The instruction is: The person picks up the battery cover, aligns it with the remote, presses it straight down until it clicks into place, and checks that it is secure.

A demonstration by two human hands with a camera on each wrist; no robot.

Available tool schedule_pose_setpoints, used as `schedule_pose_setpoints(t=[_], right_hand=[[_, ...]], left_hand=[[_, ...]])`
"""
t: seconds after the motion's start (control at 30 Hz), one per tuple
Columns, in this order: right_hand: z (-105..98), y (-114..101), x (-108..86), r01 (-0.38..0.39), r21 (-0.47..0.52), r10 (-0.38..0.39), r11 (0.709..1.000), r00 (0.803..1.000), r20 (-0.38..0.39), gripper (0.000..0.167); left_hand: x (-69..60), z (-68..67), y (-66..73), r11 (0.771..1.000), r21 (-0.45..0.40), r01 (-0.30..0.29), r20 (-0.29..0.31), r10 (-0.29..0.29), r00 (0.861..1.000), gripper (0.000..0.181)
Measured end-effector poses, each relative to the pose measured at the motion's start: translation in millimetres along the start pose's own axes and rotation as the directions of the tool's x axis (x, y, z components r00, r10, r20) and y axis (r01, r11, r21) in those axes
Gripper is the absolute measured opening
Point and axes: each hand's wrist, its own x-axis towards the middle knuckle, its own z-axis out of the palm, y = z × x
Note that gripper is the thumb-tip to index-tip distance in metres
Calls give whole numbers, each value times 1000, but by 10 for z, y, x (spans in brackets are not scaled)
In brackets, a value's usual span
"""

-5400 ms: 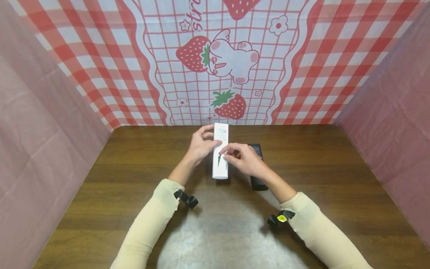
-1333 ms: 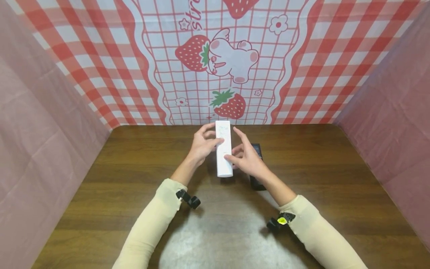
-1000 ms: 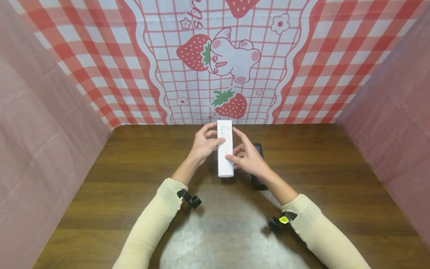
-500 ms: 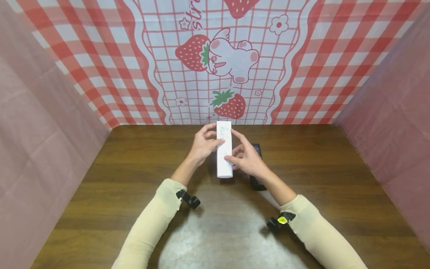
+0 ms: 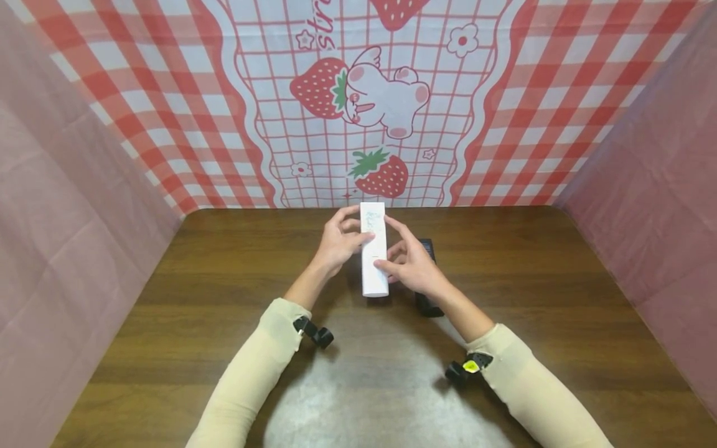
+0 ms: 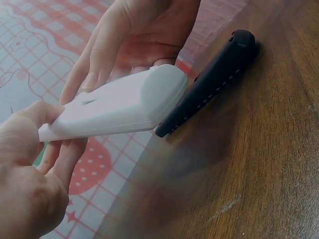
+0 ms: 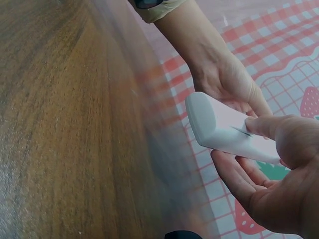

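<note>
A white remote control (image 5: 374, 277) is held just above the table in the head view, its back with small print and a notched cover facing up. My left hand (image 5: 335, 246) grips its left side, thumb lying across the upper part. From the right, my right hand (image 5: 413, 264) holds it, thumb on the cover by the notch and the other fingers along the side and underneath. In the left wrist view the cover of the white remote (image 6: 119, 104) lies flush; the notch also shows on the remote (image 7: 224, 127) in the right wrist view.
A black remote control (image 6: 214, 79) lies on the wooden table (image 5: 235, 311), just right of the white one and partly hidden by my right hand in the head view. A strawberry-print cloth (image 5: 392, 99) hangs behind, with pink cloth (image 5: 661, 155) at both sides.
About five seconds ago the white remote's battery compartment showed green inside, with my right fingers at it. Now the cover is on. Over the last second, my right index finger has come against the edge.
</note>
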Motion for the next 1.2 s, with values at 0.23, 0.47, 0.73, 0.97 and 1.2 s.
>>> schedule_pose_setpoints(t=[0.23, 0.47, 0.73, 0.97, 1.2], right_hand=[[7, 14, 0, -9, -9, 8, 1000, 1000, -11, 99], [12, 23, 1, -12, -15, 12, 1000, 1000, -19, 99], [2, 11, 0, -15, -5, 15, 1000, 1000, -14, 98], [-3, 2, 1, -16, 2, 16, 1000, 1000, -13, 96], [-8, -15, 4, -11, -1, 11, 1000, 1000, -27, 94]], left_hand=[[-2, 5, -7, 1000, 3, 2, -1, -2, 1000, 75], [-3, 6, -10, 1000, 0, 12, 7, -12, 1000, 75], [-6, 6, -12, 1000, -1, 27, 6, -27, 1000, 74], [-1, 9, 1, 999, 16, 41, -5, -41, 999, 74], [6, 9, 22, 999, 29, 41, -10, -41, 999, 74]])
